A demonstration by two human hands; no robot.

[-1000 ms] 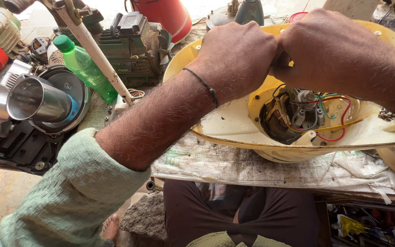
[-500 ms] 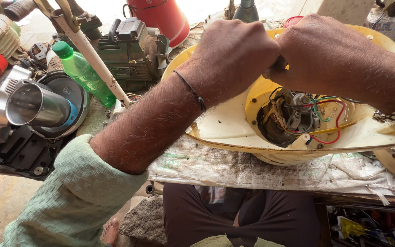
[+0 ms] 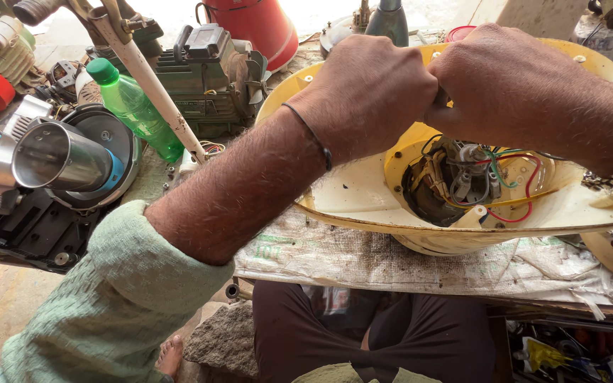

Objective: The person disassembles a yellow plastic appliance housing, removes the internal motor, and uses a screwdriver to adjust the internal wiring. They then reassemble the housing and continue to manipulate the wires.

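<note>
Gripping something small between two clenched fists, a person works over the open top of a yellow appliance housing [image 3: 363, 198] that rests on a worn sack cloth [image 3: 406, 262] across a cluttered bench. The left hand [image 3: 370, 92] and right hand [image 3: 512, 85] are both curled tight and pressed knuckle to knuckle; whatever they pinch at their meeting point is hidden by the fingers, so it cannot be told what it is. Directly beneath them sits the exposed motor [image 3: 462, 177], ringed by red, green and yellow wires [image 3: 526, 177]. Compared with a second ago, the fists have stayed locked together above the cavity while the view has drifted slightly, suggesting steady effort on one stubborn part rather than progress to a new one. To the left stand a green plastic bottle [image 3: 133, 106], a shiny steel cylinder [image 3: 58, 156] and a dark green engine block [image 3: 207, 78]; a red container [image 3: 257, 28] sits behind
</note>
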